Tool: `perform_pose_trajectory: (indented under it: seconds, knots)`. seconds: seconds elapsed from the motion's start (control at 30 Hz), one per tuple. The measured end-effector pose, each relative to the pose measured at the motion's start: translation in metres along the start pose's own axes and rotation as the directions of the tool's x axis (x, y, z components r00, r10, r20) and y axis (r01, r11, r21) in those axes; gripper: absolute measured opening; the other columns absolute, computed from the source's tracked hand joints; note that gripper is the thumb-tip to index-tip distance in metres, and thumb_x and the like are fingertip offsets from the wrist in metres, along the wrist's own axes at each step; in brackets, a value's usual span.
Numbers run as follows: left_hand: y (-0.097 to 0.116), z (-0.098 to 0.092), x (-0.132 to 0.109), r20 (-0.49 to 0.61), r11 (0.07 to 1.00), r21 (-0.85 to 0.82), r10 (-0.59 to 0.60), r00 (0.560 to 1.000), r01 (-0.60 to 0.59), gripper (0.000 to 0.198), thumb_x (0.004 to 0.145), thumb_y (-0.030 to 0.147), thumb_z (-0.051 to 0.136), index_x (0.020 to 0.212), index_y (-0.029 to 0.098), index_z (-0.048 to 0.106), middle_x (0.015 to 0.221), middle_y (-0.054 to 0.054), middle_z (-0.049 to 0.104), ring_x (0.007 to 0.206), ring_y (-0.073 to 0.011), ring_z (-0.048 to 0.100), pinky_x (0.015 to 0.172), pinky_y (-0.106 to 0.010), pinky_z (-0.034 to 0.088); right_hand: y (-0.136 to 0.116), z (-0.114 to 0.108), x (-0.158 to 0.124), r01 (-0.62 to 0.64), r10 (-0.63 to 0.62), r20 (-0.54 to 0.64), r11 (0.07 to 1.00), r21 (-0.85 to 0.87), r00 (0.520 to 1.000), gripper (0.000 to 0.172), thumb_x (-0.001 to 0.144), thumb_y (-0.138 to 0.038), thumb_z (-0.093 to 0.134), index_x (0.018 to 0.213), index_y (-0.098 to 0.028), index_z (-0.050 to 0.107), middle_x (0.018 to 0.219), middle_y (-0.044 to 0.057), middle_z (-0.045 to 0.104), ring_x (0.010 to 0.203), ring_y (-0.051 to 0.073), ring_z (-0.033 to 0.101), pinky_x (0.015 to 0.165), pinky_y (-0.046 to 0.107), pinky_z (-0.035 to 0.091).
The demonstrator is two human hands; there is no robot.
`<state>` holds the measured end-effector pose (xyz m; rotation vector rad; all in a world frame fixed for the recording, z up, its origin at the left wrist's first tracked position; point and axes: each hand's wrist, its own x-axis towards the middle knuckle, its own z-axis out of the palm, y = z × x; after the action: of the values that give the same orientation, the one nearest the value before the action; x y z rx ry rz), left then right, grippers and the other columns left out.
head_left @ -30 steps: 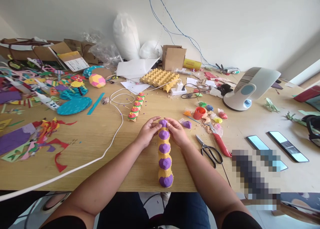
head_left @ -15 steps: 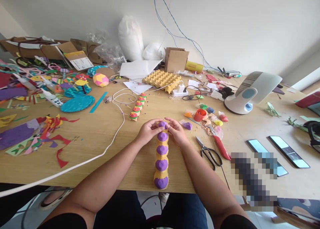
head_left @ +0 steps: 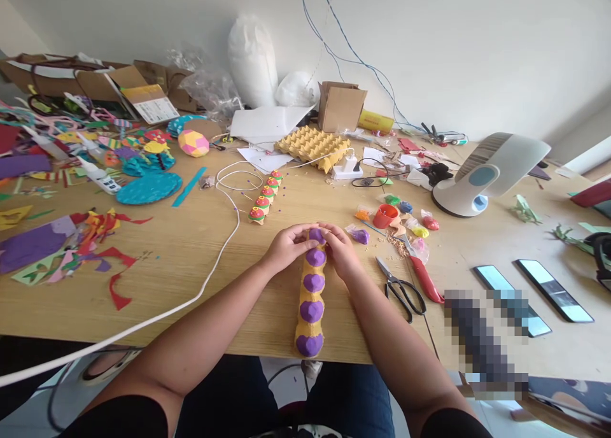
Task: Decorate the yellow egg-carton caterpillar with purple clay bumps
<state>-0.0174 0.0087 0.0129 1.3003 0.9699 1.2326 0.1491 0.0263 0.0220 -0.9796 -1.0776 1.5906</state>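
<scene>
A yellow egg-carton strip [head_left: 311,296] lies lengthwise in front of me, its several bumps capped with purple clay. At its far end, my left hand [head_left: 287,246] curls around the left side, thumb on the last purple cap [head_left: 316,235]. My right hand [head_left: 338,247] closes on the same cap from the right. Both hands' fingers meet behind it, so the tips are partly hidden. Beyond them stands a second strip [head_left: 265,198], decorated in red, green and pink. A bag of purple clay [head_left: 359,235] lies just right of my right hand.
To the right are black-handled scissors [head_left: 403,291], a red-handled knife [head_left: 426,277], a red cup [head_left: 384,216] among clay bags, two phones and a white fan [head_left: 487,174]. A white cable [head_left: 210,275] crosses the left side near paper scraps. A yellow egg tray [head_left: 312,146] sits behind.
The view has shifted slightly. The far end of the yellow strip leans a little more to the right, with both hands still around its last purple cap.
</scene>
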Motion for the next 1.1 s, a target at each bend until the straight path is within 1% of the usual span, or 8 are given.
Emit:
perform_pose_trajectory:
  seconds: [0.1, 0.17, 0.33, 0.43, 0.5, 0.63, 0.83, 1.1]
  knots:
    - [0.000, 0.001, 0.000, 0.007, 0.997, -0.076, -0.015, 1.000, 0.015, 0.049, 0.083, 0.043, 0.079, 0.125, 0.018, 0.071, 0.129, -0.012, 0.072, 0.116, -0.0255, 0.068, 0.100, -0.037, 0.053, -0.004, 0.002, -0.001, 0.003, -0.004, -0.061, 1.000, -0.019, 0.998, 0.031, 0.074, -0.042, 0.077, 0.099, -0.024, 0.072, 0.087, -0.001, 0.072, 0.075, 0.016, 0.061, 0.070, 0.029, 0.048]
    - [-0.001, 0.003, 0.000, -0.024, 0.991, -0.130, -0.042, 0.999, 0.038, 0.046, 0.084, 0.045, 0.077, 0.122, 0.019, 0.073, 0.129, -0.011, 0.072, 0.117, -0.0252, 0.067, 0.100, -0.035, 0.052, -0.004, 0.004, -0.003, 0.029, -0.031, -0.079, 0.999, -0.030, 0.996, 0.028, 0.074, -0.042, 0.076, 0.095, -0.023, 0.072, 0.088, -0.001, 0.073, 0.078, 0.017, 0.063, 0.073, 0.029, 0.049]
    - [0.000, 0.002, 0.001, -0.066, 0.934, -0.313, -0.199, 0.978, 0.169, 0.058, 0.078, 0.041, 0.084, 0.130, 0.021, 0.067, 0.096, -0.006, 0.079, 0.087, -0.0185, 0.073, 0.079, -0.028, 0.055, -0.002, 0.006, -0.004, 0.033, -0.035, -0.031, 0.998, -0.053, 0.999, 0.032, 0.080, -0.050, 0.072, 0.100, -0.024, 0.071, 0.092, 0.000, 0.073, 0.078, 0.016, 0.062, 0.071, 0.029, 0.049]
    - [0.000, 0.000, 0.004, -0.071, 0.894, -0.408, -0.231, 0.970, 0.183, 0.062, 0.076, 0.037, 0.086, 0.131, 0.022, 0.064, 0.094, -0.004, 0.079, 0.079, -0.0152, 0.072, 0.072, -0.025, 0.055, -0.002, 0.003, -0.004, 0.067, -0.067, 0.007, 0.998, -0.022, 0.998, 0.037, 0.082, -0.053, 0.072, 0.108, -0.026, 0.071, 0.091, -0.001, 0.072, 0.076, 0.015, 0.061, 0.072, 0.028, 0.050]
    - [0.000, -0.001, 0.006, -0.097, 0.879, -0.448, -0.232, 0.968, 0.165, 0.062, 0.074, 0.036, 0.087, 0.129, 0.021, 0.065, 0.093, -0.004, 0.079, 0.076, -0.0141, 0.071, 0.070, -0.023, 0.054, -0.003, 0.000, -0.002, 0.093, -0.093, 0.068, 0.996, 0.000, 0.993, 0.043, 0.080, -0.051, 0.077, 0.114, -0.027, 0.069, 0.089, -0.001, 0.071, 0.078, 0.015, 0.062, 0.076, 0.029, 0.051]
    - [-0.001, -0.003, 0.007, -0.112, 0.880, -0.449, -0.226, 0.968, 0.153, 0.062, 0.074, 0.036, 0.087, 0.129, 0.020, 0.064, 0.090, -0.003, 0.078, 0.072, -0.0130, 0.070, 0.067, -0.023, 0.053, -0.004, -0.005, 0.001, 0.121, -0.112, 0.187, 0.992, -0.036, 0.976, 0.054, 0.074, -0.045, 0.085, 0.121, -0.027, 0.066, 0.092, 0.000, 0.072, 0.082, 0.016, 0.064, 0.080, 0.032, 0.051]
    - [-0.002, -0.003, 0.006, -0.092, 0.886, -0.429, -0.239, 0.967, 0.178, 0.063, 0.075, 0.035, 0.086, 0.132, 0.020, 0.063, 0.091, -0.004, 0.078, 0.072, -0.0130, 0.070, 0.066, -0.022, 0.053, -0.004, -0.008, 0.003, 0.141, -0.116, 0.182, 0.981, -0.132, 0.976, 0.050, 0.074, -0.045, 0.085, 0.117, -0.024, 0.070, 0.081, -0.002, 0.070, 0.073, 0.014, 0.061, 0.073, 0.029, 0.049]
    - [0.002, -0.003, 0.006, -0.098, 0.833, -0.525, -0.261, 0.960, 0.173, 0.065, 0.076, 0.031, 0.087, 0.133, 0.017, 0.059, 0.094, -0.006, 0.078, 0.074, -0.0132, 0.072, 0.068, -0.022, 0.056, -0.005, -0.013, 0.005, 0.131, -0.115, 0.228, 0.990, -0.060, 0.967, 0.047, 0.078, -0.043, 0.083, 0.121, -0.025, 0.074, 0.090, 0.001, 0.072, 0.085, 0.017, 0.065, 0.086, 0.035, 0.053]
